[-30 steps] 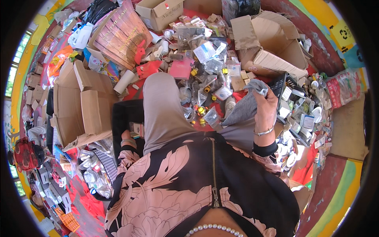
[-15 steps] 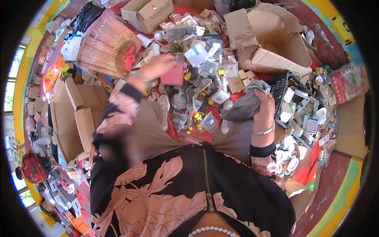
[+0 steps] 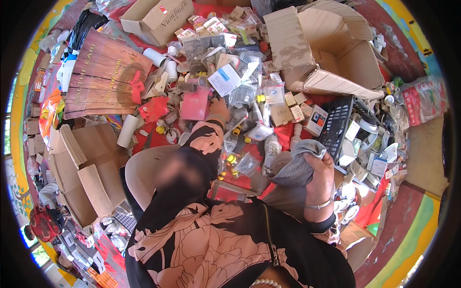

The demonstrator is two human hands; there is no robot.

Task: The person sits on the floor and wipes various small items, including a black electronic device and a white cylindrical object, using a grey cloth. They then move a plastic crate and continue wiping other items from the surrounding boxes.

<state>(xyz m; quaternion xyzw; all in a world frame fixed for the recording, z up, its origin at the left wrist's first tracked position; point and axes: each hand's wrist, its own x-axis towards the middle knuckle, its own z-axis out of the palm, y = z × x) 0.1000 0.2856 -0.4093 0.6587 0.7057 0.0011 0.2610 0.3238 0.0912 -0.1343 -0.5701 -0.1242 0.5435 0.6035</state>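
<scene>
Grip: left hand (image 3: 219, 108) stretched forward over the heap, fingers down at the right edge of the pink packet (image 3: 195, 104); whether closed on it or merely touching, cannot tell. Right hand (image 3: 319, 169) raised near the body, fingers curled tight around a bunched grey cloth (image 3: 297, 165).

Left to right:
- Flattened cardboard boxes (image 3: 81, 165), stacked at the left edge.
- Brown printed gift bag (image 3: 103, 79), lying flat, far left.
- White roll (image 3: 127, 130), near the knee.
- Pink packet, just left of the left hand's fingertips, long axis roughly upright in view; left hand far nearer than right.
- Clear plastic pouches (image 3: 242, 93) and small yellow-capped bottles (image 3: 232, 158), between the two hands.
- Grey cloth, in the right fist, well apart from the packet.
- Black plastic crate (image 3: 338, 126), just beyond the right hand.
- Large open carton (image 3: 331, 53), upper right.
</scene>
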